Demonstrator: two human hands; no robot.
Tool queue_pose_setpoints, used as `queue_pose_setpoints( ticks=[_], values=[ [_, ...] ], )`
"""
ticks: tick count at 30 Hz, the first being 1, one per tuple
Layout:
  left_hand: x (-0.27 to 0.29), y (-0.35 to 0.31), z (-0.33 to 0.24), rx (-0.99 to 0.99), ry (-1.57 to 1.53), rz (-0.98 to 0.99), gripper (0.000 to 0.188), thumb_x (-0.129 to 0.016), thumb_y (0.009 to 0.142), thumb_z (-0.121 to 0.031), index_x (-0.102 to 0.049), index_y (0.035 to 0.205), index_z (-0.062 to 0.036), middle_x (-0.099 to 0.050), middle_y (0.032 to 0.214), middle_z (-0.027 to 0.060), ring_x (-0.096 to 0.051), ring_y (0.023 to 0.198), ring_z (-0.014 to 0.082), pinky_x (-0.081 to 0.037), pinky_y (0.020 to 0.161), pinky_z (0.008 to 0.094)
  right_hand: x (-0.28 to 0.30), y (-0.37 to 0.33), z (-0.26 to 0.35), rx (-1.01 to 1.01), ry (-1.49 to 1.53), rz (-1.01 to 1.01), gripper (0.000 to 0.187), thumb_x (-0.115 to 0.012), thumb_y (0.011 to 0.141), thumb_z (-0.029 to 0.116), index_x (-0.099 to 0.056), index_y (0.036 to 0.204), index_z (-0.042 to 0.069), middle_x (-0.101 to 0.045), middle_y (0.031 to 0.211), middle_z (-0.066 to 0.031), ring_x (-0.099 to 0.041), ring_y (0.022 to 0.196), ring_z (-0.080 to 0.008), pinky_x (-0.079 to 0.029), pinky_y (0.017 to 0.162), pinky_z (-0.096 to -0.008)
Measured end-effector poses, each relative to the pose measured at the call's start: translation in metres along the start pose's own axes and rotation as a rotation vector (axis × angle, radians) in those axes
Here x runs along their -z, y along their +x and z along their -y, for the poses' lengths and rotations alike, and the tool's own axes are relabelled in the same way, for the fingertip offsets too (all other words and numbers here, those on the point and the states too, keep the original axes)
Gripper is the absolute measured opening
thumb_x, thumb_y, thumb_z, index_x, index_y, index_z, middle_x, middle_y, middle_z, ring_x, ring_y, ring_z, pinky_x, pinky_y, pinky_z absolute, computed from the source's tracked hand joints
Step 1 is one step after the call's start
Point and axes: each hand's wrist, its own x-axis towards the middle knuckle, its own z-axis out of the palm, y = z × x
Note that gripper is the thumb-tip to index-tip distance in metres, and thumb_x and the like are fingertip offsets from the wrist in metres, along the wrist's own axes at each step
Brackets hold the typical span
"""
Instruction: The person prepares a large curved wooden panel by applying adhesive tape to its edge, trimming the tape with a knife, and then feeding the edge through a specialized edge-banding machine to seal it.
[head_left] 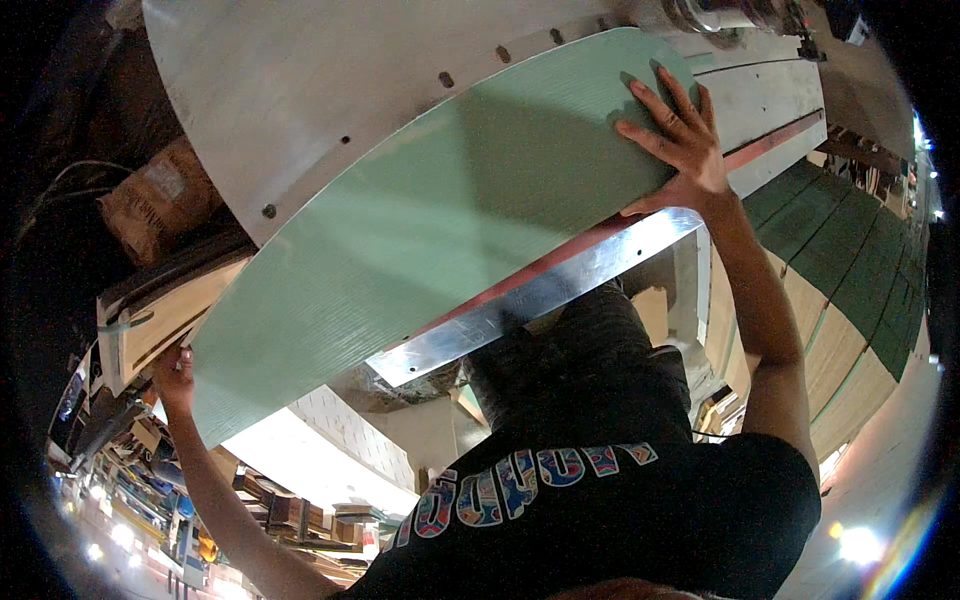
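A large pale green panel [400,220] with a long curved edge lies slanted across a grey metal machine table [300,90]. My right hand [685,145] rests on the panel's upper right end, fingers spread and the thumb near the straight edge. At the lower left end, my left hand [176,378] grips the panel's edge; part of its fingers is hidden. Along the straight near edge run a red strip [560,258] and a shiny metal strip [540,295], partly covered by the panel.
A brown paper bag [160,200] and a wooden frame-like piece [150,330] are at the left. On the right stand pale boards with dark green surfaces [830,240]. A machine part [725,15] sits at the table's far right. Shelves with wood pieces [300,515] are lower left.
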Motion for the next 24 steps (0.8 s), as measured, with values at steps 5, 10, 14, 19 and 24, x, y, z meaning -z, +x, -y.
queue_pose_setpoints(
  ticks=[5,10,14,19,24],
  values=[
    [-0.019,-0.026,0.014,0.019,-0.054,0.091,0.074,-0.055,0.100,-0.070,-0.064,0.098,0.0034,-0.065,0.085,0.0238,-0.066,0.084,0.0377,-0.050,0.075,0.0501,-0.003,0.016,0.002,0.059,-0.010,-0.001,0.102,-0.088,0.050,0.075,-0.068,0.140,0.032,-0.047,0.165,-0.0032,-0.038,0.155,-0.0381,-0.027,0.116,-0.0739],
    [-0.030,-0.037,-0.021,0.047,-0.185,0.085,0.082,-0.057,0.091,-0.083,-0.047,0.078,-0.0024,-0.040,0.064,0.0103,-0.038,0.063,0.0209,-0.037,0.057,0.0425,-0.005,0.030,0.007,0.061,-0.008,0.016,0.104,-0.085,0.050,0.077,-0.067,0.141,0.030,-0.048,0.164,-0.0030,-0.037,0.155,-0.0369,-0.023,0.121,-0.0720],
    [-0.030,-0.057,-0.027,0.036,-0.164,0.160,0.078,-0.057,0.095,-0.078,-0.046,0.078,-0.0029,-0.040,0.064,0.0093,-0.037,0.064,0.0202,-0.036,0.057,0.0414,-0.004,0.044,0.004,0.108,0.013,0.007,0.103,-0.084,0.053,0.076,-0.066,0.143,0.029,-0.049,0.163,-0.0025,-0.038,0.155,-0.0357,-0.021,0.124,-0.0697],
    [-0.031,-0.076,-0.047,0.148,-0.219,0.276,0.075,-0.056,0.098,-0.073,-0.044,0.078,-0.0026,-0.038,0.066,0.0082,-0.037,0.067,0.0196,-0.036,0.058,0.0414,-0.008,0.049,0.003,0.104,0.008,0.011,0.110,-0.093,0.048,0.065,-0.063,0.146,0.024,-0.046,0.165,-0.0047,-0.036,0.156,-0.0312,-0.023,0.128,-0.0629],
    [-0.047,-0.104,-0.053,-0.012,-0.149,0.248,0.070,-0.048,0.104,-0.068,-0.053,0.081,-0.0024,-0.048,0.064,0.0203,-0.047,0.057,0.0396,-0.040,0.057,0.0502,-0.008,0.055,0.001,0.082,0.073,0.000,0.103,-0.088,0.057,0.059,-0.061,0.149,0.022,-0.048,0.163,-0.0062,-0.040,0.154,-0.0314,-0.028,0.128,-0.0538]
  ],
)
